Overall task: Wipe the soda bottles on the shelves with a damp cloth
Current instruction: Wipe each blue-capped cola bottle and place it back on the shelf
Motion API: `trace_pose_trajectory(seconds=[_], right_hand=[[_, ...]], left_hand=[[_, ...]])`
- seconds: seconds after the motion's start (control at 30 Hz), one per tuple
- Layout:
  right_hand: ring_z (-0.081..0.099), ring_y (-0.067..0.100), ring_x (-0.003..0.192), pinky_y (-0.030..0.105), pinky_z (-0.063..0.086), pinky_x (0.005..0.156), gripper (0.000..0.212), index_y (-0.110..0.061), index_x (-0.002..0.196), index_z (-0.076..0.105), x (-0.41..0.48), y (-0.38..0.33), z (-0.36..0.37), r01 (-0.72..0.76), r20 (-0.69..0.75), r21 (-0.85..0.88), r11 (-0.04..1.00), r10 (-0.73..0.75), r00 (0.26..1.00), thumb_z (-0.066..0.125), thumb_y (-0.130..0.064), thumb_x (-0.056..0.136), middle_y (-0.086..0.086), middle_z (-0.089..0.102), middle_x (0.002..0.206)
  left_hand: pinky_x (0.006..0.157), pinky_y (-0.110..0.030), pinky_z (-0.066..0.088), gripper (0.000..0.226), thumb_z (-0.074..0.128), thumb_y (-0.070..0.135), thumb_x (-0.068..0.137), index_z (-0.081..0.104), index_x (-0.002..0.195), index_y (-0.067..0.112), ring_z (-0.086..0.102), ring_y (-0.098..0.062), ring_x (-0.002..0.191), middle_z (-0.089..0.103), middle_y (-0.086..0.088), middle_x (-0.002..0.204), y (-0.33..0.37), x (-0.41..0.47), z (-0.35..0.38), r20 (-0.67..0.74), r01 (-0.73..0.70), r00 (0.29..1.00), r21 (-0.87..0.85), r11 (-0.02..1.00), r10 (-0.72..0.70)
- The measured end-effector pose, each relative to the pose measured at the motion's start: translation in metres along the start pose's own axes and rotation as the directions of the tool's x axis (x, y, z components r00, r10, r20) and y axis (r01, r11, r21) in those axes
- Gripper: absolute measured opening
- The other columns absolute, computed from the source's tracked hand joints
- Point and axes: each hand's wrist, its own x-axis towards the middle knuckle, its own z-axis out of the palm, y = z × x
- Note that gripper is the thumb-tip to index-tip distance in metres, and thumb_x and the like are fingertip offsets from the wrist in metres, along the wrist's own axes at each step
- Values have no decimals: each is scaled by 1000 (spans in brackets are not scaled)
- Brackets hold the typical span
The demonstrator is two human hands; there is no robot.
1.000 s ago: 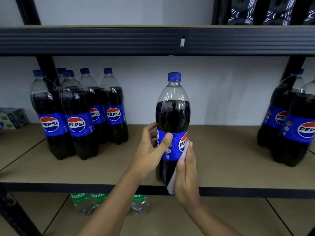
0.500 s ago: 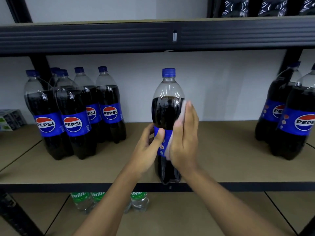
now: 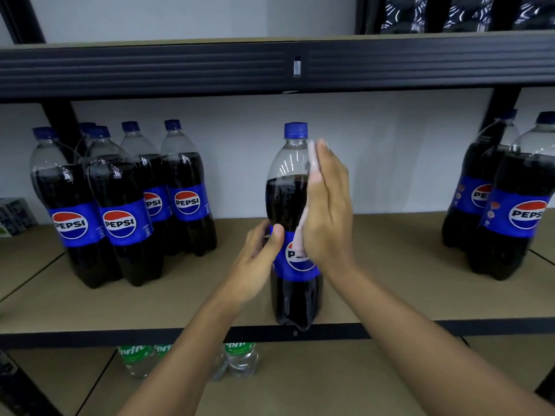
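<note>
A tall Pepsi bottle [image 3: 288,202] with a blue cap stands upright at the front edge of the middle shelf [image 3: 390,295]. My left hand [image 3: 258,262] grips it at the blue label, thumb across the front. With straight fingers, my right hand [image 3: 329,205] presses a pale cloth [image 3: 301,235] flat against the bottle's right side, fingertips near the shoulder below the cap. Most of the cloth is hidden behind the palm.
Several Pepsi bottles [image 3: 120,211] stand grouped at the shelf's left, more Pepsi bottles [image 3: 504,205] at the right. A small box [image 3: 13,216] sits at the far left. Sprite bottles [image 3: 240,358] stand on the shelf below. A black upper shelf beam [image 3: 180,67] runs overhead.
My right hand has slid the cloth up the bottle's right side, from the label to the clear shoulder. My left hand has kept its grip at the label.
</note>
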Motion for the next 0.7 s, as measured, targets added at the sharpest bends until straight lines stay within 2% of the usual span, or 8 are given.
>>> trace_pose_trajectory(seconds=[0.07, 0.17, 0.23, 0.33, 0.4, 0.5, 0.57, 0.7], right_hand=[[32, 1, 148, 16, 23, 119, 43, -15, 154, 45, 8, -6, 1, -30, 8, 28, 999, 30, 1000, 34, -17, 112, -7, 42, 157], [22, 5, 154, 20, 18, 123, 48, -20, 160, 31, -24, 8, 5, 49, -31, -52, 997, -50, 998, 27, -24, 112, -20, 28, 163], [15, 4, 155, 24, 15, 126, 52, -42, 162, 12, -61, 25, 6, 26, -3, -64, 998, -26, 1000, 24, -35, 111, -37, 12, 162], [18, 2, 154, 36, 22, 126, 49, -68, 150, 7, -109, 50, 0, -133, 41, -9, 991, 133, 990, 23, -46, 109, -39, 14, 161], [23, 0, 152, 39, 27, 125, 46, -69, 149, 14, -125, 57, -1, -220, 41, 26, 975, 219, 975, 25, -48, 109, -38, 21, 159], [26, -1, 150, 33, 31, 122, 46, -66, 149, 12, -112, 45, 0, -262, 46, 43, 964, 260, 965, 23, -49, 108, -46, 20, 154], [22, -6, 150, 25, 24, 123, 45, -58, 150, 13, -87, 32, 1, -248, 29, 67, 966, 247, 969, 25, -43, 109, -47, 20, 152], [22, -14, 146, 10, 19, 116, 45, -40, 155, 22, -27, 4, 0, -208, 5, 158, 965, 209, 978, 27, -32, 111, -32, 30, 153]], left_hand=[[113, -38, 45, 66, 44, 87, 83, 56, 134, 48, 59, -2, 127, 60, 12, 138, 1, -1, 0, 15, 23, 1000, -13, 1000, -22], [94, -15, 53, 60, 48, 69, 85, 43, 140, 46, 63, 11, 111, 61, 26, 128, 9, -6, 1, -16, -4, 1000, -119, 993, 2], [88, -14, 53, 66, 50, 67, 81, 34, 143, 48, 64, 8, 112, 59, 28, 128, 14, -8, 3, -5, -28, 1000, -108, 994, 27], [88, -16, 55, 64, 54, 65, 81, 34, 140, 49, 65, 2, 114, 63, 16, 131, 16, -6, 5, -27, -60, 998, -74, 995, 58], [84, -15, 56, 66, 54, 63, 83, 32, 144, 49, 65, 4, 112, 63, 12, 132, 16, -3, 4, -23, -69, 997, -64, 996, 67], [85, -17, 57, 72, 52, 66, 83, 24, 149, 55, 63, 8, 113, 59, 15, 134, 17, -3, 1, 2, -81, 997, -49, 996, 81], [88, -18, 57, 73, 51, 66, 85, 20, 150, 60, 62, 9, 115, 56, 20, 135, 17, -4, -2, 21, -77, 997, -48, 996, 78], [105, -38, 54, 73, 55, 83, 81, 27, 146, 64, 57, -6, 131, 49, 18, 146, 19, -4, -6, 27, -55, 998, -73, 996, 57]])
